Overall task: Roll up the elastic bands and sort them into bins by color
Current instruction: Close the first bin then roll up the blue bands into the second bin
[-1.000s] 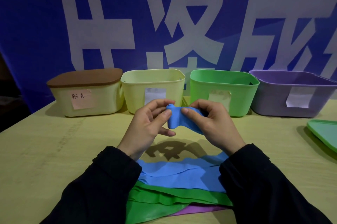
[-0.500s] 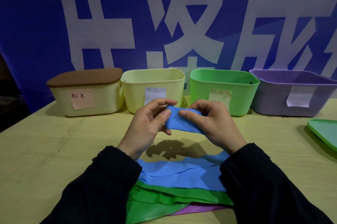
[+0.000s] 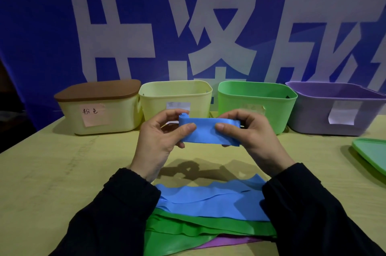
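I hold a blue elastic band (image 3: 205,131) stretched flat between both hands above the table. My left hand (image 3: 158,141) pinches its left end, where a small rolled curl shows near the fingertips. My right hand (image 3: 252,136) pinches the right end with thumb on the front. Below my wrists lies a pile of flat bands: blue bands (image 3: 211,201) on top, green bands (image 3: 188,232) under them, a purple band (image 3: 227,242) at the bottom. Along the back stand a lidded cream bin (image 3: 98,109), a yellow bin (image 3: 175,97), a green bin (image 3: 257,97) and a purple bin (image 3: 336,109).
A green lid (image 3: 371,153) lies at the table's right edge. The cream bin carries a brown lid (image 3: 98,88) and a pink handwritten label. A blue banner with large white characters hangs behind the bins. The yellowish table (image 3: 52,172) spreads to the left.
The band was bunched between my fingertips; my hands have moved apart and it now lies drawn out flat and wide between them.
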`<act>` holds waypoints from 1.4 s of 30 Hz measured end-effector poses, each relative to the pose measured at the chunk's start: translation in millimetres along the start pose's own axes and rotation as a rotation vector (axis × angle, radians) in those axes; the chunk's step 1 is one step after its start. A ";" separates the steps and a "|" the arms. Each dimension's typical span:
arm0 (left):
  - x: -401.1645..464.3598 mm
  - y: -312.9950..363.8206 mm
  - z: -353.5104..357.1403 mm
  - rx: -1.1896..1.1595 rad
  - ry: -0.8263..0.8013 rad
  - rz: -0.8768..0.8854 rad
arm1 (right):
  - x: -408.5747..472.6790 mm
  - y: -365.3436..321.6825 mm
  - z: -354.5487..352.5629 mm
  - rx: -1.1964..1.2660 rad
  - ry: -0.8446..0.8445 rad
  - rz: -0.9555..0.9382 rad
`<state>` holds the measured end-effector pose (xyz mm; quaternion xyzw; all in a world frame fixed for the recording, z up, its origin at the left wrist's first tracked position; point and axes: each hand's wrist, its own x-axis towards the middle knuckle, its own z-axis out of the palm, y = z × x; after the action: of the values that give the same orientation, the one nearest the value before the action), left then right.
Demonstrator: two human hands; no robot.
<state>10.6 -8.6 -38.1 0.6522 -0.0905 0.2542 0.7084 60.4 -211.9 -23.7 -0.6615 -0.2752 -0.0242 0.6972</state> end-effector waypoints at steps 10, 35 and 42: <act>-1.9 0.2 3.0 -0.056 -0.049 -0.002 | 3.1 5.0 -1.9 0.195 0.076 0.091; -2.3 -4.4 2.8 0.008 -0.120 0.015 | 1.1 10.4 8.3 0.114 0.084 0.078; -3.4 -6.3 4.7 -0.065 -0.156 -0.021 | 0.8 10.2 8.6 0.091 0.097 0.046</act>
<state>11.7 -14.1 -44.6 0.6477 -0.1468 0.1920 0.7226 62.1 -202.3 -32.9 -0.6333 -0.2263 -0.0277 0.7396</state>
